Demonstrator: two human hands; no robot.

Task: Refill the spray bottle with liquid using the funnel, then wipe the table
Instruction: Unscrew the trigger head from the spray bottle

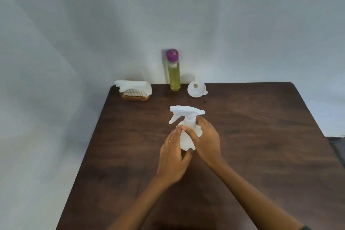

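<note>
A white spray bottle [186, 117] stands upright in the middle of the dark wooden table [261, 136], its trigger head pointing left. My left hand [173, 157] wraps the bottle's body from the left. My right hand [206, 139] grips it from the right, fingers near the neck collar. The lower body of the bottle is hidden behind both hands. A tall clear bottle of yellow liquid [174, 73] with a purple cap stands at the table's far edge. A white funnel [196, 88] lies beside it on the right, mouth facing me.
A small wooden holder with white tissues [134, 90] sits at the far left corner of the table. A pale wall rises behind the table. The table's left and right edges fall away to the floor.
</note>
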